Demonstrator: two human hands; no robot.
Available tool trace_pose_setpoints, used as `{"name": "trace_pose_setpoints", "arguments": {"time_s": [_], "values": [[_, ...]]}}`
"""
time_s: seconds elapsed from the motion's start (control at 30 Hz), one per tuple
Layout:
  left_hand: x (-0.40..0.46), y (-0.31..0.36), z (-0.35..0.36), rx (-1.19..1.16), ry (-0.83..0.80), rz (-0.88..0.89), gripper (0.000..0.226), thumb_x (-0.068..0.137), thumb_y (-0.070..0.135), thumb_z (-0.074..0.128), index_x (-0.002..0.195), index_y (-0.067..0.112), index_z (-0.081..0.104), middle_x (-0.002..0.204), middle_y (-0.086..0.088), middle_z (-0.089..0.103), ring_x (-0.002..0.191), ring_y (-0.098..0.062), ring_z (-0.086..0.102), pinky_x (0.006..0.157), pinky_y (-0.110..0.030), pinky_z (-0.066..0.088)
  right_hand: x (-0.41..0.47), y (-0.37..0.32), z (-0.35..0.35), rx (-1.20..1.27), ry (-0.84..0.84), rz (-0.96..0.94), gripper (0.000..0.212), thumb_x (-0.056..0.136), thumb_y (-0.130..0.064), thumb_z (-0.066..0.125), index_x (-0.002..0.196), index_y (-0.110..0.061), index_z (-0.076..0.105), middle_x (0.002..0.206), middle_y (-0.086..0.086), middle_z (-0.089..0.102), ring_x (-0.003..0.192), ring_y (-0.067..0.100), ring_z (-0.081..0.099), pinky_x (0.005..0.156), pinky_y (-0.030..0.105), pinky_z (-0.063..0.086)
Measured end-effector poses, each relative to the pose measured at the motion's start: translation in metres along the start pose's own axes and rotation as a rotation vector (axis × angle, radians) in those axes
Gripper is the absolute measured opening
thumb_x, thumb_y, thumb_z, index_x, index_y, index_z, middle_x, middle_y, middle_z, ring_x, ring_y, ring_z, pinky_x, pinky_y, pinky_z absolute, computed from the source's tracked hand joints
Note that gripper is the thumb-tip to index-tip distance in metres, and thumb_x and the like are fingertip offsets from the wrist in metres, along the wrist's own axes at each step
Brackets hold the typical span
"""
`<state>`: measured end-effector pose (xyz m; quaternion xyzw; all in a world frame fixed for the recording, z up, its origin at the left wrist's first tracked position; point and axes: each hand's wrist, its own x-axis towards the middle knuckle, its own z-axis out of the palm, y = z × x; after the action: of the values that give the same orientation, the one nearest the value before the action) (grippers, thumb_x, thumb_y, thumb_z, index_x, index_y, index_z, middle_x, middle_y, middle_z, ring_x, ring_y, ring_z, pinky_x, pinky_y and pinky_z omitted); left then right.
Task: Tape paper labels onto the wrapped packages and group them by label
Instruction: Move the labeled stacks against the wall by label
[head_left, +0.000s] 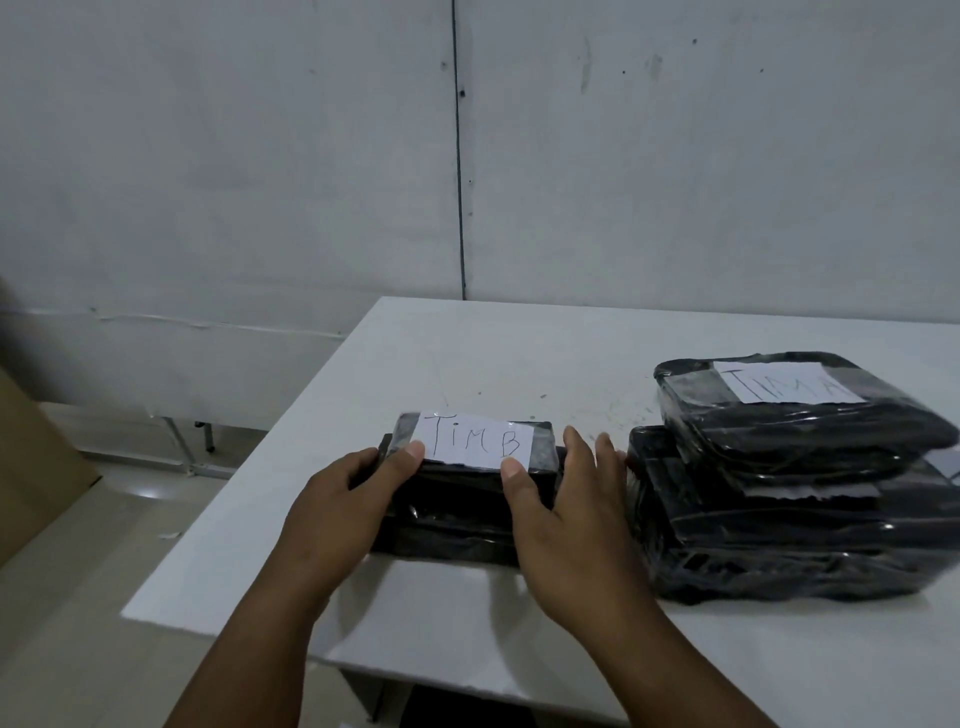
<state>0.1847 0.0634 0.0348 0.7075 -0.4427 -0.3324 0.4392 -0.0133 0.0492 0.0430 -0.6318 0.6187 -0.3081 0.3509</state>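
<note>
Centre frame, on the white surface (467, 353): small stack of black wrapped packages (462, 514), top one labelled "TIM B" (475, 439). Left hand (348, 509) and right hand (558, 514) grip the stack's ends, thumbs on the label's lower edge. "TIM A" pile (789, 499) sits right, just beside. Grouping step, probably; next, square the stack apart from its neighbour.

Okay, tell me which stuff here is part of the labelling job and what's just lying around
Job:
TIM B package, gripped by left hand and right hand
TIM B label
TIM A stack
TIM A label

Lying about:
cardboard
table
</note>
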Motion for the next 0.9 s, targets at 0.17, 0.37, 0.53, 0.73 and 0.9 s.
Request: {"name": "trace_pose_setpoints", "arguments": {"time_s": [0.17, 0.37, 0.53, 0.73, 0.9], "values": [[-0.006, -0.003, 0.001, -0.053, 0.005, 0.002, 0.046, 0.082, 0.069, 0.066, 0.106, 0.032, 0.076, 0.101, 0.015, 0.076, 0.102, -0.008, 0.067, 0.087, -0.032, 0.05, -0.004, -0.003, -0.002, 0.086, -0.054, 0.118, 0.075, 0.096, -0.066, 0.041, 0.159, -0.03, 0.021, 0.166, 0.008, 0.017, 0.153, 0.027, 0.017, 0.122, 0.047, 0.024], [-0.024, 0.014, -0.007, -0.148, 0.087, 0.126, 0.06, 0.073, 0.063, 0.072, 0.128, 0.038, 0.068, 0.113, 0.023, 0.073, 0.107, 0.004, 0.066, 0.092, -0.026, 0.05, -0.012, -0.007, -0.007, 0.267, 0.03, -0.017, 0.062, 0.095, -0.052, 0.057, 0.151, -0.036, 0.035, 0.156, -0.007, 0.028, 0.141, 0.011, 0.037, 0.104, 0.027, 0.033], [-0.037, 0.051, -0.022, -0.213, 0.13, 0.27, 0.065, 0.069, 0.055, 0.085, 0.13, 0.037, 0.067, 0.115, 0.02, 0.074, 0.108, 0.002, 0.068, 0.091, -0.028, 0.05, -0.018, -0.023, -0.024, 0.349, 0.072, -0.138, 0.07, 0.09, -0.058, 0.057, 0.153, -0.033, 0.038, 0.161, -0.01, 0.027, 0.142, 0.004, 0.037, 0.118, 0.032, 0.032], [-0.063, 0.109, -0.033, -0.232, 0.141, 0.463, 0.062, 0.071, 0.052, 0.083, 0.129, 0.036, 0.067, 0.115, 0.017, 0.075, 0.107, -0.003, 0.07, 0.092, -0.031, 0.051, -0.032, -0.05, -0.069, 0.416, 0.134, -0.237, 0.092, 0.068, -0.078, 0.048, 0.151, -0.038, 0.041, 0.157, -0.016, 0.037, 0.142, 0.006, 0.041, 0.118, 0.041, 0.037], [-0.083, 0.155, -0.023, -0.211, 0.107, 0.571, 0.055, 0.067, 0.063, 0.07, 0.12, 0.048, 0.067, 0.115, 0.018, 0.075, 0.108, -0.004, 0.069, 0.099, -0.04, 0.052, -0.042, -0.058, -0.112, 0.464, 0.188, -0.293, 0.091, 0.068, -0.08, 0.05, 0.15, -0.044, 0.037, 0.157, -0.016, 0.039, 0.144, 0.009, 0.039, 0.118, 0.045, 0.037]]}}
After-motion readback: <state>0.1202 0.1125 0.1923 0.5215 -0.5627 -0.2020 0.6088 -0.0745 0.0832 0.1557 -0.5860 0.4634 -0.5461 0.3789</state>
